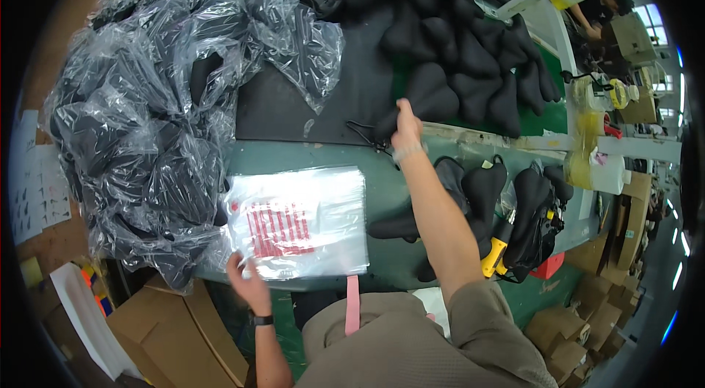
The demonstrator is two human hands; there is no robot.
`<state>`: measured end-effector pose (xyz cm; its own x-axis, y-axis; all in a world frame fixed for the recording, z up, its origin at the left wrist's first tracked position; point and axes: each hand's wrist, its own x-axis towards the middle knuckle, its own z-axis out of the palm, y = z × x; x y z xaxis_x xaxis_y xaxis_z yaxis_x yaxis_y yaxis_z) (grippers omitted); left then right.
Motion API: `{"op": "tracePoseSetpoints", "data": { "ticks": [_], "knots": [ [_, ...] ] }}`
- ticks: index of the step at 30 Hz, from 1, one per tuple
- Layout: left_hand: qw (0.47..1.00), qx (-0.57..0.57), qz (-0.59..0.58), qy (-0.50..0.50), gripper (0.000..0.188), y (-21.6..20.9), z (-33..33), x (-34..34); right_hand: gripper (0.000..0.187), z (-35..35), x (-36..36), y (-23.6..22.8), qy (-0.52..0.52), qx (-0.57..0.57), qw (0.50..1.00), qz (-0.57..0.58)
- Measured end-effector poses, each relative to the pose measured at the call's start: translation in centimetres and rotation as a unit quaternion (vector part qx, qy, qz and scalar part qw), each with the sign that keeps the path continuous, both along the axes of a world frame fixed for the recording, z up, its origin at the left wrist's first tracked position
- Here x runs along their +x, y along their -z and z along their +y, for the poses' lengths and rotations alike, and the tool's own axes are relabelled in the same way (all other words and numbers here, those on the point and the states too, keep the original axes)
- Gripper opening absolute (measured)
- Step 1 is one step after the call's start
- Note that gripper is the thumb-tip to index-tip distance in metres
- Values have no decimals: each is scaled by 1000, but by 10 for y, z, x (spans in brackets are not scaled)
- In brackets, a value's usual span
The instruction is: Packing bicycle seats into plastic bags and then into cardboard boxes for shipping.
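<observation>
My right hand (407, 129) reaches forward and is closed on the narrow end of a black padded saddle cover (432, 92), at the near edge of a large pile of similar black covers (470, 35). A thin black cord lies beside that narrow end. My left hand (250, 284) is at the lower left corner of a stack of clear plastic bags (339, 215) with red print. Its fingers are slightly bent and apart, and nothing shows in them. Whether the fingertips touch the bags I cannot tell.
Black items in clear plastic (154, 109) are heaped on the left. More black covers (485, 193) and a yellow-handled tool (496, 256) lie to the right of my right forearm. Cardboard boxes (172, 329) stand at lower left. A white shelf post (529, 142) rises at right.
</observation>
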<state>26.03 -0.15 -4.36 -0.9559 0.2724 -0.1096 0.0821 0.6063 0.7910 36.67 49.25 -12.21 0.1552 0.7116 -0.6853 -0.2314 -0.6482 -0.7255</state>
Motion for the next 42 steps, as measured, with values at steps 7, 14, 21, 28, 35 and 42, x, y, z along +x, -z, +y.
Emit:
{"op": "tracePoseSetpoints", "data": {
  "ticks": [7, 14, 21, 28, 35, 42],
  "knots": [
    [820, 1, 292, 492, 72, -132, 218, 24, 78, -189, 69, -174, -422, 202, 879, -96],
    [871, -95, 36, 481, 89, -155, 220, -36, 82, -225, 99, -223, -571, 230, 765, -191],
    [917, 51, -277, 284, 47, -125, 183, -56, 83, -231, 103, -244, -622, 157, 762, -88],
    [904, -34, 106, 412, 55, -172, 180, -17, 89, -234, 102, -248, -651, 120, 742, -106],
    [916, 25, 70, 394, 56, -155, 175, -20, 85, -240, 108, -235, -631, 160, 752, -108],
    [906, -74, 4, 416, 43, -161, 177, -24, 84, -242, 109, -239, -645, 138, 744, -112]
  ]
}}
